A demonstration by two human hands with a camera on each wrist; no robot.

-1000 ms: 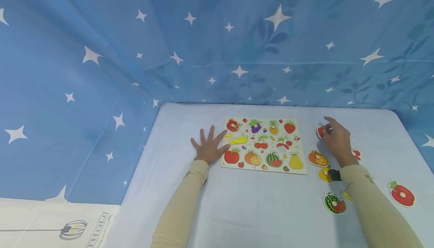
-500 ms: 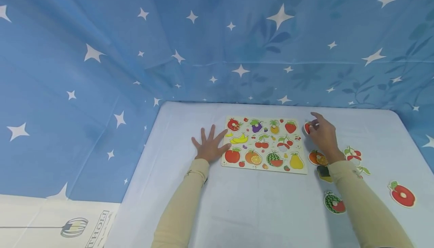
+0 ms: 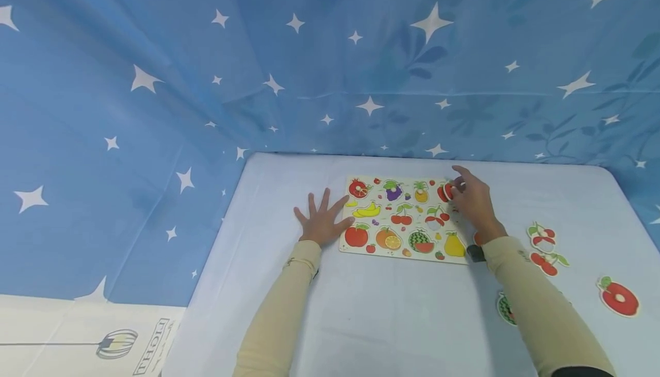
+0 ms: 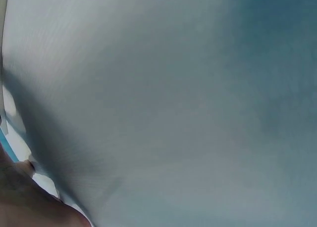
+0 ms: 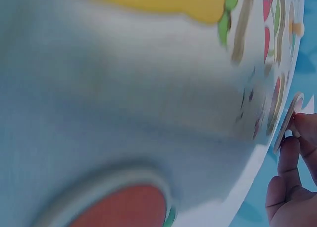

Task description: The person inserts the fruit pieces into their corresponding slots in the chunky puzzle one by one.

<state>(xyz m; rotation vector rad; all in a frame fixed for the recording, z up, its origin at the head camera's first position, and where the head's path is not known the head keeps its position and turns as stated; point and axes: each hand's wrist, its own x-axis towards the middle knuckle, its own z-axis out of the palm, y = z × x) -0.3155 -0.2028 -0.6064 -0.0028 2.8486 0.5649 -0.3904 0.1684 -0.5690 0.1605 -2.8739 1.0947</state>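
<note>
My right hand [image 3: 473, 200] pinches a strawberry puzzle piece [image 3: 449, 191] between thumb and finger. It holds the piece over the top right corner of the fruit puzzle board [image 3: 402, 252], beside the printed strawberry. In the right wrist view the strawberry piece [image 5: 283, 130] is seen edge-on, tilted, close to the board's edge; its face is hidden. My left hand [image 3: 321, 223] lies with spread fingers at the board's left edge, fingertips touching it. Only a dark part of that hand [image 4: 34, 202] shows in the left wrist view. Pineapple [image 3: 420, 193] and grape [image 3: 393, 192] pieces with knobs sit in the board.
Loose pieces lie right of the board: cherries [image 3: 546, 263], another red fruit piece [image 3: 542, 238], a red apple [image 3: 620, 299] and a watermelon [image 3: 505, 309] partly behind my right sleeve [image 3: 536, 302]. A blue star-patterned curtain [image 3: 330, 79] stands behind the table [image 3: 381, 319].
My right hand has moved left, carrying the strawberry piece from the table right of the board to above the board's top right corner. My left hand stays in place.
</note>
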